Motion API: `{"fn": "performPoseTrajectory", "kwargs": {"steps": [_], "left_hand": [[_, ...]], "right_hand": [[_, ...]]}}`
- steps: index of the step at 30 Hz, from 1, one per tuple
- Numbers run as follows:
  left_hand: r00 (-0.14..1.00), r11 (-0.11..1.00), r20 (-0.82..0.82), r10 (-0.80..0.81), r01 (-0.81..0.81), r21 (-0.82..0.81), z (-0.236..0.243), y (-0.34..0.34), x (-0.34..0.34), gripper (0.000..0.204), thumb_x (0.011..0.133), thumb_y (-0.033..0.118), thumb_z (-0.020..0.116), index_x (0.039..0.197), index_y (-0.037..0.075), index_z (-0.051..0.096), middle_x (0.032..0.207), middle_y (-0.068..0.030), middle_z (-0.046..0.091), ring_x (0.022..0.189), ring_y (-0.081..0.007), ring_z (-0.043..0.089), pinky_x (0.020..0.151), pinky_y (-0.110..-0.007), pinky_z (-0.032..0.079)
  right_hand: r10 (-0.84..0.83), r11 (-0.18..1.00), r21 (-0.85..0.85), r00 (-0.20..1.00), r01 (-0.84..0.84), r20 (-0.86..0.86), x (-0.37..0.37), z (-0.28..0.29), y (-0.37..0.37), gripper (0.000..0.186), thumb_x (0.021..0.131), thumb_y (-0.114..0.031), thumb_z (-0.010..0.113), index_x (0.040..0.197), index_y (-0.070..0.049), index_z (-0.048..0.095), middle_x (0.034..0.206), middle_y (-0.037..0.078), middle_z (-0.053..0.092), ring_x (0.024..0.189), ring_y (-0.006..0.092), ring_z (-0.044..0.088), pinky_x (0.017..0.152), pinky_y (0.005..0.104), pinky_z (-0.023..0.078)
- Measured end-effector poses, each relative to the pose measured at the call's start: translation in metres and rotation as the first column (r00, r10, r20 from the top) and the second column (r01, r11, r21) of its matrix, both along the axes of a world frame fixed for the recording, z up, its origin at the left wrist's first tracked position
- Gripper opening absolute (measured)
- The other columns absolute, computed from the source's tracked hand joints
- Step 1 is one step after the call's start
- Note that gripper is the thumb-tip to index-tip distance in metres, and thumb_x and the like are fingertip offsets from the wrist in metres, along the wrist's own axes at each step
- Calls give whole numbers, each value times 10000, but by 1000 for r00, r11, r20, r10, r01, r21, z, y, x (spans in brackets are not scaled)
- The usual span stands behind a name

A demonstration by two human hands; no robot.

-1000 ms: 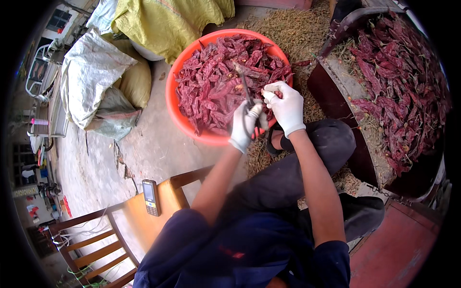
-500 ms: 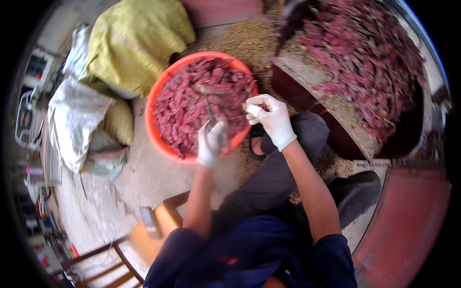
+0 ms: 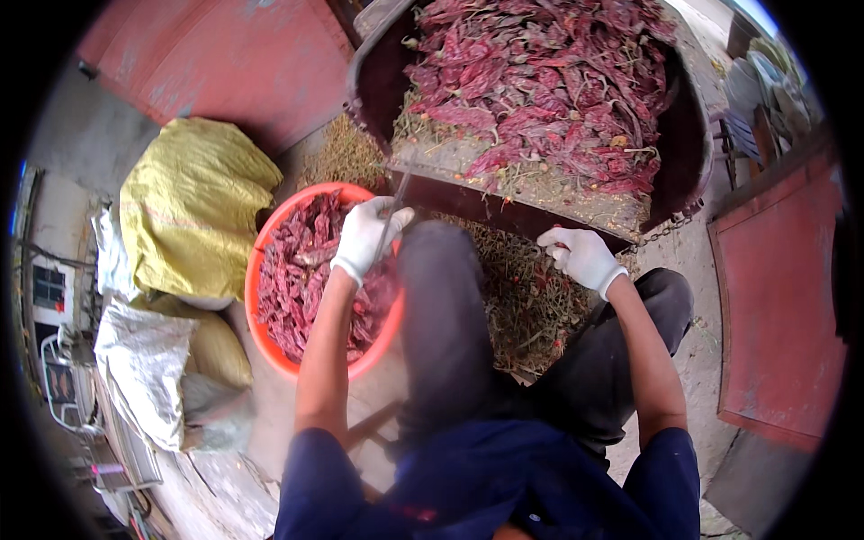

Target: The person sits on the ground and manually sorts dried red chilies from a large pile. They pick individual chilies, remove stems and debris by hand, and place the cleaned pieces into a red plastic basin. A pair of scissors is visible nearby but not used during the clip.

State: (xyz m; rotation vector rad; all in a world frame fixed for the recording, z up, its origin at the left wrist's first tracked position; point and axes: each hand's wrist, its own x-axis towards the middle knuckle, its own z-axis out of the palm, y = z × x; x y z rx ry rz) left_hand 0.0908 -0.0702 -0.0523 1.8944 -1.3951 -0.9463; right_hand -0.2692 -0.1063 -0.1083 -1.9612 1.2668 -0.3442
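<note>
My left hand [image 3: 360,241], in a white glove, is closed around a thin dark metal tool [image 3: 397,200] that points up and away past the rim of an orange-red basin [image 3: 255,310]. Dried red chili peppers [image 3: 297,292] fill the basin. My right hand [image 3: 580,258], also gloved in white, hovers over stem litter [image 3: 526,288] with its fingers curled together. A small dark reddish bit shows at those fingertips, too small to name. Ahead of both hands, a dark metal cart bed [image 3: 504,209] holds a large heap of dried chilies [image 3: 540,90].
A yellow woven sack [image 3: 198,202] and a white sack [image 3: 144,369] stand left of the basin. Red metal panels [image 3: 778,306] rise at the right and far left. A chain [image 3: 664,232] hangs at the cart's corner. My bent knees flank the litter.
My view has turned right toward the cart. The right hand has left the basin's edge and moved right, over the stem litter. My left hand still grips the tool beside the basin.
</note>
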Motion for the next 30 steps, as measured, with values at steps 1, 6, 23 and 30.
{"fn": "performPoseTrajectory", "kwargs": {"steps": [1, 6, 23, 30], "left_hand": [[994, 1000, 105, -17, 18, -3, 1, -15, -5, 334, 906, 276, 707, 1080, -8, 696, 672, -19, 636, 516, -80, 540, 487, -243, 420], [996, 994, 54, 71, -75, 75, -21, -81, -18, 353, 890, 289, 717, 1093, 0, 708, 697, -67, 667, 519, -95, 563, 493, -275, 457], [642, 970, 764, -71, 224, -98, 1, -126, -89, 477, 821, 449, 714, 1134, 89, 709, 913, -132, 743, 873, -296, 719, 772, -394, 560], [899, 899, -145, -412, 376, -225, -14, -70, -156, 323, 940, 218, 689, 1182, 3, 685, 953, -25, 708, 779, -70, 603, 655, -224, 502]], "right_hand": [[-74, 979, 199, 979, 36, 191, -2, 2, -4, 338, 949, -47, 524, 1251, -139, 645, 1032, 133, 700, 797, 219, 670, 747, 333, 544], [-321, 890, 449, 807, 79, 495, 2, 16, -17, 656, 960, 48, 460, 1549, -194, 303, 1097, 133, 657, 779, 141, 632, 653, 268, 546], [-472, 862, 460, 667, 212, 577, 3, 17, -29, 257, 1038, -226, 501, 1195, -54, 611, 938, 38, 662, 653, 77, 590, 533, 227, 480], [-424, 852, 523, 615, 22, 665, 24, 9, -21, 245, 1037, -175, 485, 1209, -39, 593, 985, 51, 675, 741, 110, 641, 623, 253, 539]]}}
